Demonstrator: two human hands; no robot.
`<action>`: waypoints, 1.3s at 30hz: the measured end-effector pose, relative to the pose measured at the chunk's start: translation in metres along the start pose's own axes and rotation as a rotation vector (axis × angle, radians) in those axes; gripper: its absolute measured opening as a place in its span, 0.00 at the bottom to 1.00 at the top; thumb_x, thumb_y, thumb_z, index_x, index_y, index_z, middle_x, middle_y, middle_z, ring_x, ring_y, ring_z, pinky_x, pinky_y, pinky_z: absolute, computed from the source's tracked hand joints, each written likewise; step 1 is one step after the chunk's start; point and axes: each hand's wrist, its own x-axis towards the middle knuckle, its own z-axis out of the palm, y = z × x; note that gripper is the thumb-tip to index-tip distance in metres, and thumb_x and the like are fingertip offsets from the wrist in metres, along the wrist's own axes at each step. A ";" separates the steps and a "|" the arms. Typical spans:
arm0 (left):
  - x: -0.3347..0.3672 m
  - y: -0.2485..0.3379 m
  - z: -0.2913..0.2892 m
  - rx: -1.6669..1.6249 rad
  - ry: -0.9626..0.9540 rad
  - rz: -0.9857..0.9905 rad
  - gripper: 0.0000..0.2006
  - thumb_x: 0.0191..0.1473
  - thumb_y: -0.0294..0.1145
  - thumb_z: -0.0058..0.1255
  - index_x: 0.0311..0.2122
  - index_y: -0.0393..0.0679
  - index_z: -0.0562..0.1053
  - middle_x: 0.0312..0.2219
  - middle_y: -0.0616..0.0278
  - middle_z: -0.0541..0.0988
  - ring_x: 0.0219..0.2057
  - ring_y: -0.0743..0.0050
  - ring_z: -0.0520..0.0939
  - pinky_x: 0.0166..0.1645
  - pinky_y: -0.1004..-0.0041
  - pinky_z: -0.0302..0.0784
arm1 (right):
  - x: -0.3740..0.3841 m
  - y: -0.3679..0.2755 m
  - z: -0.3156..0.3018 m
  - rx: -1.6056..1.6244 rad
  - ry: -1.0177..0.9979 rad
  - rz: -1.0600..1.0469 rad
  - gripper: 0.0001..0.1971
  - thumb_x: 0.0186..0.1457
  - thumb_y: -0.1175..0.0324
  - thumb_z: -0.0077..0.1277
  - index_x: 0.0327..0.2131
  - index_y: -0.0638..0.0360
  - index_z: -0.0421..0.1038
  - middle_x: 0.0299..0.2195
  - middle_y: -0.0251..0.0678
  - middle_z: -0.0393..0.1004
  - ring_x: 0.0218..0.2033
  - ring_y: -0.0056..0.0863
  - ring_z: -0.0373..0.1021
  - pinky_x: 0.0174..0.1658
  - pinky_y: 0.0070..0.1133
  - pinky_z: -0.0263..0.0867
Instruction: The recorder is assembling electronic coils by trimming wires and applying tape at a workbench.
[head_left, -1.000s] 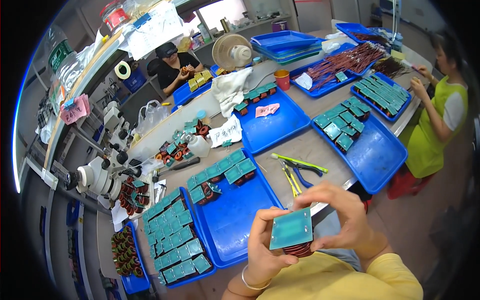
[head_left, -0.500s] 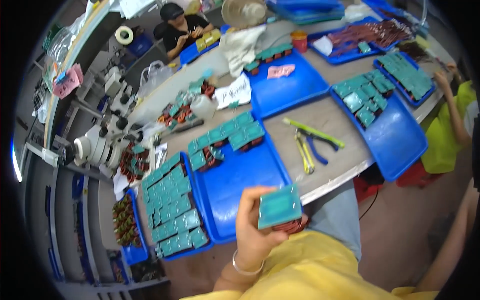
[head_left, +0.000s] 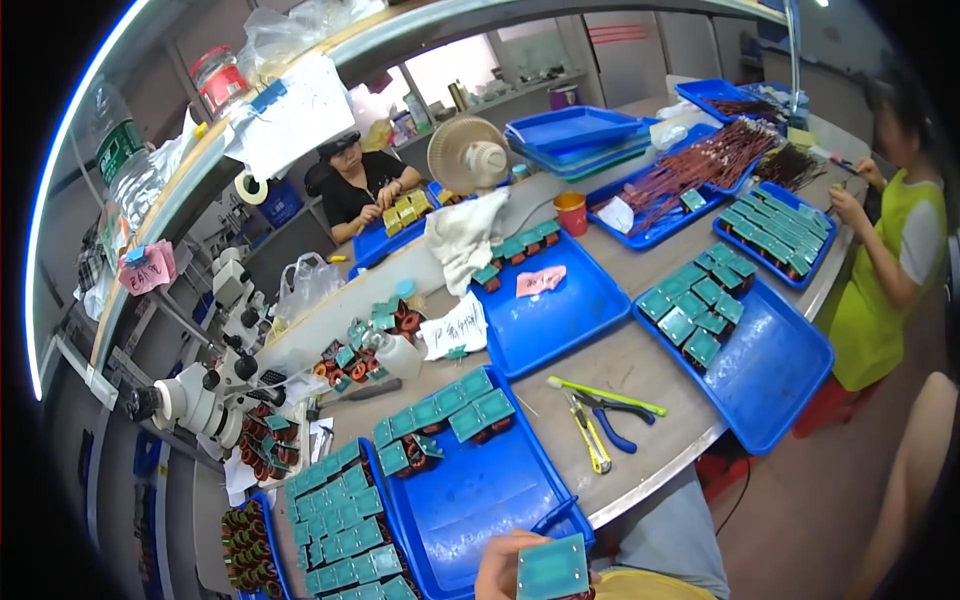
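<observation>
At the lower edge my left hand (head_left: 494, 570) grips a coil with a square green circuit board (head_left: 552, 568) on its face, fingers closed around its side. Most of the hand and the coil is cut off below. My right hand is out of view. Just beyond my left hand lies a blue tray (head_left: 480, 515) with a few rows of board-topped coils (head_left: 440, 410) along its far side. Left of it, another blue tray is filled with rows of the same green-topped coils (head_left: 340, 515).
A utility knife (head_left: 588, 435), blue-handled pliers (head_left: 612, 425) and a green stick-like tool (head_left: 608, 395) lie mid-table. More blue trays (head_left: 765, 400) hold boards and wires. A microscope (head_left: 190, 400) stands left. Two people work nearby; a bare limb (head_left: 915, 490) shows at right.
The view has tilted up, showing more of the shelf and far room. My left hand, still holding the coil, now sits lower in the picture.
</observation>
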 end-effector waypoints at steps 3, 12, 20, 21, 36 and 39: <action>0.000 -0.003 -0.001 -0.082 -0.075 -0.078 0.44 0.25 0.55 0.66 0.45 0.37 0.61 0.35 0.62 0.69 0.37 0.75 0.73 0.40 0.78 0.70 | 0.002 0.003 -0.002 -0.005 0.001 -0.018 0.33 0.37 0.54 0.62 0.44 0.65 0.65 0.41 0.43 0.67 0.39 0.30 0.66 0.39 0.23 0.63; 0.007 -0.004 -0.001 -0.239 -0.221 -0.122 0.42 0.31 0.47 0.67 0.48 0.36 0.59 0.39 0.59 0.70 0.39 0.73 0.74 0.42 0.75 0.71 | -0.027 -0.016 0.005 -0.005 -0.046 0.103 0.31 0.37 0.53 0.61 0.43 0.64 0.65 0.41 0.43 0.67 0.39 0.30 0.65 0.39 0.23 0.63; 0.032 -0.007 0.035 -0.406 -0.489 -0.264 0.43 0.37 0.57 0.59 0.50 0.32 0.60 0.39 0.58 0.72 0.38 0.76 0.74 0.40 0.78 0.72 | -0.039 -0.083 -0.029 -0.293 -0.035 0.133 0.31 0.38 0.52 0.61 0.42 0.63 0.66 0.41 0.43 0.66 0.39 0.30 0.65 0.39 0.22 0.63; 0.035 -0.009 0.043 -0.426 -0.543 -0.277 0.43 0.37 0.57 0.59 0.50 0.32 0.60 0.39 0.58 0.72 0.38 0.76 0.74 0.40 0.78 0.72 | -0.041 -0.092 -0.034 -0.345 -0.016 0.135 0.30 0.38 0.52 0.61 0.42 0.63 0.66 0.41 0.43 0.66 0.39 0.30 0.64 0.39 0.22 0.63; 0.037 -0.004 0.113 -0.298 -0.813 -0.327 0.46 0.36 0.48 0.63 0.55 0.31 0.55 0.48 0.56 0.65 0.47 0.72 0.69 0.50 0.75 0.64 | -0.085 -0.118 -0.045 -0.452 0.150 0.358 0.29 0.38 0.55 0.62 0.39 0.68 0.68 0.37 0.44 0.68 0.38 0.33 0.65 0.41 0.26 0.60; 0.040 -0.003 0.116 -0.304 -0.808 -0.370 0.47 0.35 0.46 0.65 0.56 0.32 0.54 0.47 0.56 0.66 0.46 0.71 0.70 0.49 0.75 0.65 | -0.085 -0.114 -0.048 -0.454 0.134 0.328 0.27 0.39 0.57 0.61 0.39 0.68 0.68 0.37 0.44 0.68 0.38 0.33 0.65 0.41 0.27 0.59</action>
